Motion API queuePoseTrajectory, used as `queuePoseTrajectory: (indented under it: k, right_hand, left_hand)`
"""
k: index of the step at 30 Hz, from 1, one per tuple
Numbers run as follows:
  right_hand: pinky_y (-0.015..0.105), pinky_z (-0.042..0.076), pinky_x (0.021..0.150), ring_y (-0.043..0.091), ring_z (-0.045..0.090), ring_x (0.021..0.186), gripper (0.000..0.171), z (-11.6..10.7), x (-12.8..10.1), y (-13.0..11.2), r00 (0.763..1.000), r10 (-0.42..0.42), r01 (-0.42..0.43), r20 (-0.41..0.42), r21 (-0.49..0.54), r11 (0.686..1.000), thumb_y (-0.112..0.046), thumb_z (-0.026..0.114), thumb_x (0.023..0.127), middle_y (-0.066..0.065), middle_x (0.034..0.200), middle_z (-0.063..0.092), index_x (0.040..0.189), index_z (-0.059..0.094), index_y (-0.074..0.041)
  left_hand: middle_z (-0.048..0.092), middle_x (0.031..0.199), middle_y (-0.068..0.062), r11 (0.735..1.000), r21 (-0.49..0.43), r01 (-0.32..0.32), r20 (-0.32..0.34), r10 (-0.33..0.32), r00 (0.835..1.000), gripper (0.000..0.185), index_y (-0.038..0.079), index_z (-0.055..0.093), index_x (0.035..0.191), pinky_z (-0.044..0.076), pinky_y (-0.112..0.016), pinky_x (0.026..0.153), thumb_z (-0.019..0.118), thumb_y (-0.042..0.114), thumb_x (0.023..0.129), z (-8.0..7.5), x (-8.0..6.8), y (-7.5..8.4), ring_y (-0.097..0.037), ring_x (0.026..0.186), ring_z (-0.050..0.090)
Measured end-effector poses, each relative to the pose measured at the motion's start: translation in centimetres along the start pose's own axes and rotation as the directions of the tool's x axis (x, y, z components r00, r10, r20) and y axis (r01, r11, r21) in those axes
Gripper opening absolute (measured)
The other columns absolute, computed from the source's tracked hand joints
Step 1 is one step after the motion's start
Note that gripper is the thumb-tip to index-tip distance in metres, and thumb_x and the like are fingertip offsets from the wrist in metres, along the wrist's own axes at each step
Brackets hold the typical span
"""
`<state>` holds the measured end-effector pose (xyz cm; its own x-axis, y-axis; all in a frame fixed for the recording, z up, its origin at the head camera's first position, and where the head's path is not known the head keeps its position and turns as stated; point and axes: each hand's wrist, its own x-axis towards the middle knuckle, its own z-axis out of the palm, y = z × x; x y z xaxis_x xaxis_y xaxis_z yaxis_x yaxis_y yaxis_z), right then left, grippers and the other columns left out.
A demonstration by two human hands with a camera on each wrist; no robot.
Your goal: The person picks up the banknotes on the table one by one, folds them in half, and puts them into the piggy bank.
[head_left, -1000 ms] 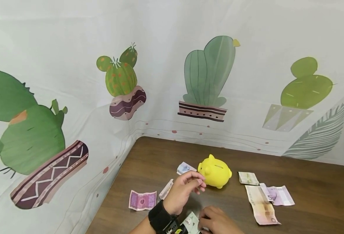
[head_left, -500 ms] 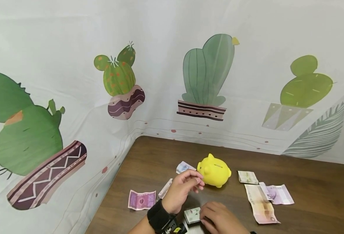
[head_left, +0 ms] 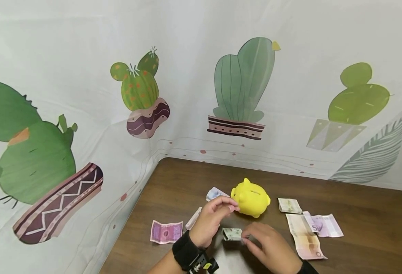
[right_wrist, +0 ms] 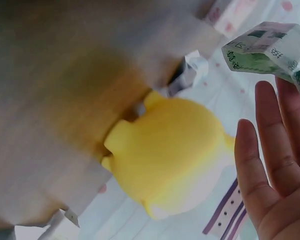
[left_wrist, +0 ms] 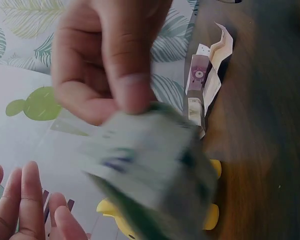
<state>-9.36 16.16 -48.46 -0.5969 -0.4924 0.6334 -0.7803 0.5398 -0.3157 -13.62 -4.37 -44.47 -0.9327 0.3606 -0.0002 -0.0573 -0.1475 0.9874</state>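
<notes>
Two hands near table edge: right fingers (head_left: 247, 239) pinching folded banknote (head_left: 232, 234), left fingers (head_left: 229, 203) loosely apart.

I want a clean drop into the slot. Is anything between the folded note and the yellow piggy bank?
Nothing visible: the right hand pinches the folded note just in front of the piggy bank. The left hand hovers beside the gap, not across it.

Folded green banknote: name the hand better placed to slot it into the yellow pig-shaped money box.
Probably right: the right hand pinches the folded green banknote; the left hand holds nothing beside the yellow pig-shaped money box.
</notes>
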Motion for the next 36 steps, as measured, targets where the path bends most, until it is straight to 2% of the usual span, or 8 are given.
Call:
queuePoseTrajectory:
  k: [6, 10, 14, 17, 21, 24, 32, 36]
  right_hand:
    - [0.013, 0.047, 0.082, 0.004, 0.062, 0.087, 0.018, -0.9, 0.8, 0.3, 0.998, 0.039, -0.033, -0.055, 0.110, 0.993, -0.008, 0.075, 0.089, -0.013, 0.096, 0.065, 0.099, 0.067, -0.020]
    - [0.013, 0.048, 0.084, 0.003, 0.062, 0.089, 0.032, -1.4, 1.3, 0.2, 0.992, 0.105, -0.092, -0.066, 0.166, 0.982, 0.003, 0.078, 0.082, -0.012, 0.096, 0.066, 0.101, 0.066, -0.020]
    - [0.013, 0.049, 0.085, 0.004, 0.063, 0.089, 0.033, -1.5, 1.6, 0.3, 0.975, 0.201, -0.175, -0.090, 0.237, 0.956, 0.005, 0.076, 0.083, -0.009, 0.096, 0.067, 0.102, 0.067, -0.021]
    - [0.016, 0.051, 0.081, 0.004, 0.063, 0.088, 0.032, -1.6, 1.7, 0.4, 0.954, 0.288, -0.250, -0.087, 0.308, 0.918, 0.006, 0.074, 0.085, -0.008, 0.094, 0.068, 0.101, 0.067, -0.021]
    - [0.021, 0.053, 0.077, 0.004, 0.064, 0.086, 0.023, -1.9, 1.9, 0.4, 0.915, 0.403, -0.355, -0.029, 0.415, 0.837, 0.001, 0.069, 0.092, -0.005, 0.092, 0.069, 0.101, 0.067, -0.019]
    - [0.022, 0.054, 0.076, 0.005, 0.065, 0.086, 0.016, -2.1, 2.0, 0.5, 0.888, 0.460, -0.406, 0.005, 0.475, 0.780, -0.001, 0.067, 0.094, -0.002, 0.092, 0.069, 0.101, 0.066, -0.015]
    - [0.021, 0.054, 0.076, 0.005, 0.064, 0.087, 0.008, -2.3, 2.9, 0.4, 0.836, 0.548, -0.464, 0.015, 0.550, 0.694, -0.002, 0.064, 0.096, 0.000, 0.094, 0.067, 0.102, 0.066, -0.007]
    - [0.020, 0.053, 0.077, 0.005, 0.064, 0.088, 0.008, -2.5, 3.2, 0.2, 0.819, 0.574, -0.464, -0.002, 0.586, 0.665, -0.002, 0.063, 0.097, -0.002, 0.097, 0.066, 0.104, 0.066, -0.003]
  left_hand:
    - [0.065, 0.119, -0.027, 1.000, -0.012, -0.027, 0.011, 0.027, 1.000, 0.028, -0.009, 0.062, 0.118, 0.046, -0.031, 0.103, 0.059, 0.010, 0.097, 0.0, 0.1, -0.1, -0.013, 0.107, 0.064]
    - [0.066, 0.122, -0.024, 0.999, 0.007, -0.032, 0.034, 0.032, 0.999, 0.028, -0.005, 0.066, 0.118, 0.045, -0.032, 0.104, 0.059, 0.014, 0.099, -0.1, 0.1, -0.2, -0.012, 0.110, 0.063]
    - [0.069, 0.119, -0.020, 0.999, 0.020, -0.034, 0.047, 0.033, 0.998, 0.027, -0.004, 0.069, 0.115, 0.042, -0.035, 0.105, 0.059, 0.016, 0.099, -0.1, 0.1, -0.2, -0.012, 0.111, 0.062]
    - [0.071, 0.112, -0.012, 1.000, 0.016, -0.022, 0.039, 0.022, 0.999, 0.029, -0.006, 0.069, 0.114, 0.043, -0.035, 0.103, 0.060, 0.017, 0.099, 0.0, 0.0, -0.2, -0.012, 0.108, 0.061]
    - [0.070, 0.103, 0.003, 1.000, 0.009, 0.002, 0.016, -0.003, 1.000, 0.030, -0.009, 0.067, 0.114, 0.045, -0.033, 0.098, 0.060, 0.015, 0.098, 0.1, 0.1, -0.2, -0.011, 0.104, 0.060]
    - [0.069, 0.102, 0.006, 1.000, 0.001, 0.018, 0.000, -0.018, 1.000, 0.030, -0.009, 0.067, 0.115, 0.046, -0.033, 0.096, 0.060, 0.014, 0.098, 0.1, 0.1, -0.3, -0.011, 0.103, 0.059]
    - [0.068, 0.103, 0.005, 1.000, -0.018, 0.024, -0.027, -0.025, 0.999, 0.030, -0.009, 0.065, 0.118, 0.047, -0.027, 0.091, 0.059, 0.013, 0.098, 0.1, 0.3, -0.4, -0.009, 0.101, 0.061]
    - [0.068, 0.102, 0.005, 0.999, -0.013, 0.032, -0.033, -0.032, 0.999, 0.031, -0.010, 0.065, 0.118, 0.047, -0.026, 0.086, 0.059, 0.013, 0.097, 0.1, 0.3, -0.3, -0.008, 0.097, 0.060]
